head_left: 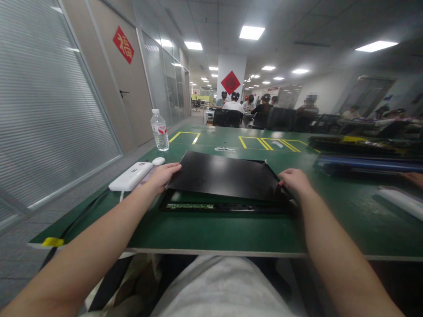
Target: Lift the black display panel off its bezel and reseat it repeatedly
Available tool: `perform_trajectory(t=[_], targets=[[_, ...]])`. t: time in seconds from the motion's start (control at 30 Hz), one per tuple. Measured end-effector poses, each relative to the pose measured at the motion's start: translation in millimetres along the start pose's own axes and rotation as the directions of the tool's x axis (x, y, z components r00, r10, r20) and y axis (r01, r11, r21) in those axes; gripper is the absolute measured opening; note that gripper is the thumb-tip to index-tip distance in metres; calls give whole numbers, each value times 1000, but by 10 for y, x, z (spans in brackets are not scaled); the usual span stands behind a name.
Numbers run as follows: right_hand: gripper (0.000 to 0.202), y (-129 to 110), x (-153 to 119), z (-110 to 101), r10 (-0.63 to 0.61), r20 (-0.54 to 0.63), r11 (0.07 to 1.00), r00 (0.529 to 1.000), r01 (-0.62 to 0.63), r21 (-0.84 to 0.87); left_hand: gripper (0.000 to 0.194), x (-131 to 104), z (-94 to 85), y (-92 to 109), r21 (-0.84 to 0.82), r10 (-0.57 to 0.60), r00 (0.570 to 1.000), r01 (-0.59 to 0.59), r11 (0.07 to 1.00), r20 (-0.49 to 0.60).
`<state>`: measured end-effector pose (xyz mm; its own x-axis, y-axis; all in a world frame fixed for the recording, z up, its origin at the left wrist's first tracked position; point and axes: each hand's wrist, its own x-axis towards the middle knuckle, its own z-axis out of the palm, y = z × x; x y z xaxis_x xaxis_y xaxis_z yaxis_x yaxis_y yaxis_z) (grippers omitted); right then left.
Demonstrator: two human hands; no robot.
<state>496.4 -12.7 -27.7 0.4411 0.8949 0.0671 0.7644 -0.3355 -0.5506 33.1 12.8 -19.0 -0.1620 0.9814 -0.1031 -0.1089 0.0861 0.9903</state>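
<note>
A thin, glossy black screen panel (221,174) is held tilted above a shallow black frame (231,208) on the table. Along the near side of the frame, below the panel's raised edge, a strip of green circuit board (190,206) shows. My left hand (165,175) grips the panel's left edge, thumb and fingers closed on it. At the right edge, my right hand (295,181) is closed on the panel near the frame's side; its fingertips are partly hidden.
On the green table (214,235), a white power strip (131,176) and a water bottle (160,131) stand left. Dark panels (353,147) and a blue-edged panel (357,165) lie right, near another person's hand (414,178). Yellow tape (264,144) marks the far side.
</note>
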Motion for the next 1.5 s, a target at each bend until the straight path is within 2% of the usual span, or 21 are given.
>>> perform_trajectory(t=[0.23, 0.6, 0.87, 1.07, 1.2, 1.5], targets=[[23, -46, -30, -12, -4, 7, 1000, 1000, 4, -26, 33, -16, -28, -9, 50, 1, 999, -4, 999, 51], [20, -35, -33, -9, -18, -11, 999, 1000, 17, -41, 39, 87, -83, -88, 6, 24, 991, -25, 1000, 135], [21, -83, -84, -16, -22, -13, 997, 1000, 21, -80, 39, 91, -84, -98, 34, 60, 988, -65, 997, 140], [21, -117, -116, -9, -48, -45, 993, 998, 43, -110, 48, 83, -96, -106, 174, 110, 989, -125, 977, 95], [21, -105, -101, 5, -47, -50, 992, 998, 41, -117, 43, 55, -80, -94, 233, 132, 989, -144, 962, 67], [20, -104, -102, -14, -22, -13, 998, 1000, 21, -61, 38, 70, -70, -102, 215, 146, 987, -156, 964, 62]])
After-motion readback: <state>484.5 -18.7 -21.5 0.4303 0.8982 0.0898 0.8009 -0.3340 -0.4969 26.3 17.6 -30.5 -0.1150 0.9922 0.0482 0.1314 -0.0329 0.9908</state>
